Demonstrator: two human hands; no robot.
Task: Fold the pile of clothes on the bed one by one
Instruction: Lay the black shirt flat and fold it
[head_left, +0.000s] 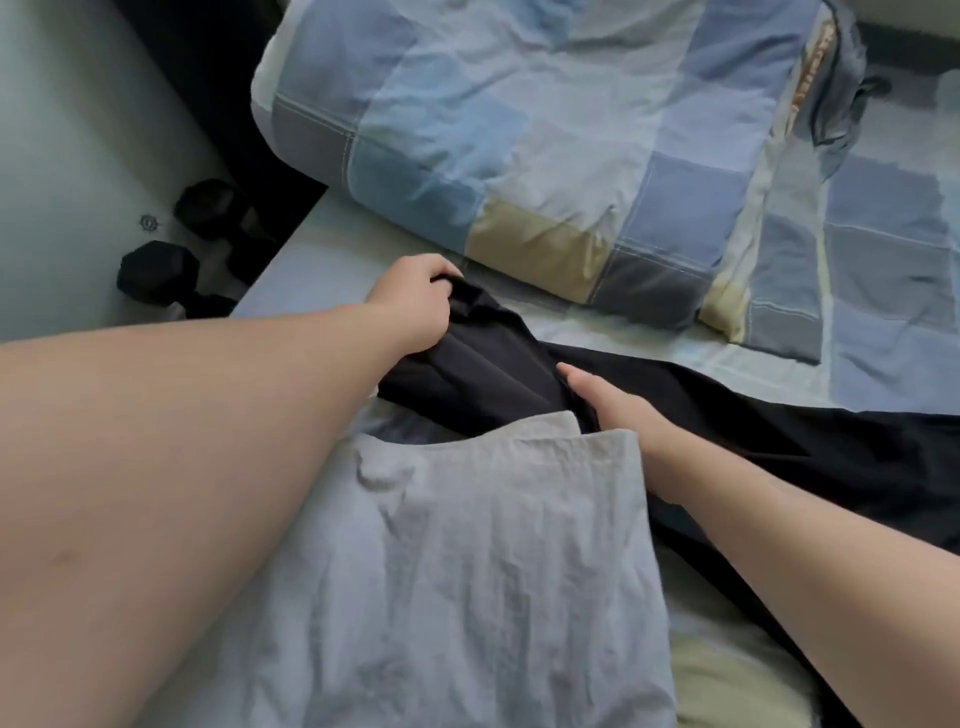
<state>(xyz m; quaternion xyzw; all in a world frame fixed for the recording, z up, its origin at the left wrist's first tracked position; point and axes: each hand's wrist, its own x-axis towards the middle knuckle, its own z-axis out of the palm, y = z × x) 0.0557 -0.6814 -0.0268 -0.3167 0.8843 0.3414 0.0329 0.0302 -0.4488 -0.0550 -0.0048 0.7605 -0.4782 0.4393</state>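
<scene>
- Pale-sheeted bed (322, 249), bearing the long black smooth-fabric garment (779, 447) stretched across it.
- Folded patchwork quilt of blue, grey and beige squares (519, 130), just beyond that garment.
- Crumpled pale grey cotton garment (467, 571), overlapping its near edge.
- Left hand (410, 301), fingers curled tight on its far-left end.
- Right hand (608, 410), thumb on top, fingers tucked under a fold, gripping.
- Black hexagonal dumbbells (156, 273), on the floor left of it.

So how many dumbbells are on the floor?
2, both left of the bed: near dumbbell and far dumbbell just beyond it. More may be hidden in the shadow beside the bed.
</scene>
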